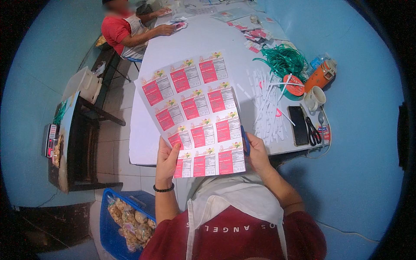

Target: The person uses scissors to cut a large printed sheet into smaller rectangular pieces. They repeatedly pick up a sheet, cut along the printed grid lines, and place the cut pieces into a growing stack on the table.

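My left hand [168, 159] grips the lower left edge of a large sheet of printed product labels [202, 113], its thumb lying on top. The sheet bears rows of pink and white labels and is raised above the near end of the white table. At the sheet's right edge, my right hand [256, 151] holds blue-handled scissors [245, 139]; their blades are hidden behind the paper. Narrow white paper strips [266, 110] lie piled on the table to the right of the sheet.
Right of the strips are a phone [298, 125], black-handled scissors [313, 131], a spoon [321, 120], a mug [314, 98], an orange bottle [320, 76] and green ribbon [282, 61]. A co-worker [130, 32] sits far left. A blue crate [109, 227] of bagged food stands below left.
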Motion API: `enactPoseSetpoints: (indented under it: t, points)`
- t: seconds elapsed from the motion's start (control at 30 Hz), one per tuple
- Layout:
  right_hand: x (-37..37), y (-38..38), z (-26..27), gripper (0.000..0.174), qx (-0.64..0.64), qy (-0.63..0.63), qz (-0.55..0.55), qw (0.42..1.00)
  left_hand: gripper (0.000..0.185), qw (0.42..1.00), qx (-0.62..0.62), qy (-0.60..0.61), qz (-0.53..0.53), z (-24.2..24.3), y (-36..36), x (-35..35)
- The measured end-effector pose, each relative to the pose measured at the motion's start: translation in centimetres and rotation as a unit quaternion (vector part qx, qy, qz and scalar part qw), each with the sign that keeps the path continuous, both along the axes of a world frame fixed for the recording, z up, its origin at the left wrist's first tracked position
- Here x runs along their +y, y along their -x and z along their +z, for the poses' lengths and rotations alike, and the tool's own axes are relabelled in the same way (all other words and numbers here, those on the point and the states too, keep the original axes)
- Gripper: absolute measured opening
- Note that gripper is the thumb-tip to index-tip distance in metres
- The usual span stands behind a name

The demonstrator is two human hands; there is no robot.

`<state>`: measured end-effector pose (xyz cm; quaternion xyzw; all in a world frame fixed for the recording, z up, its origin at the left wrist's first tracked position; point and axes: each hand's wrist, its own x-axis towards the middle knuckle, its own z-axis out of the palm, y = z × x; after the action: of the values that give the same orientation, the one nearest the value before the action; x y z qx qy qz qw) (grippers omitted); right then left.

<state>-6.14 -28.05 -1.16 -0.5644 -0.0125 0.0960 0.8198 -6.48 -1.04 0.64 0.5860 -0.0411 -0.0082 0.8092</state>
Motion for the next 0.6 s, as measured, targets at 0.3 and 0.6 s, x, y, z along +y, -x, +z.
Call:
enactPoseSetpoints:
  t: [0.3, 0.6]
  points:
    - [-0.41, -0.26, 0.09, 0.018, -0.010, -0.004, -0.025, 1.000, 0.056, 1.000, 0.009, 0.012, -0.021, 0.39, 0.51, -0.67]
    - [-0.34, -0.83, 0.22, 0.016, -0.050, -0.039, -0.068, 0.996, 0.061, 0.997, 0.027, -0.006, -0.067, 0.61, 0.69, -0.68]
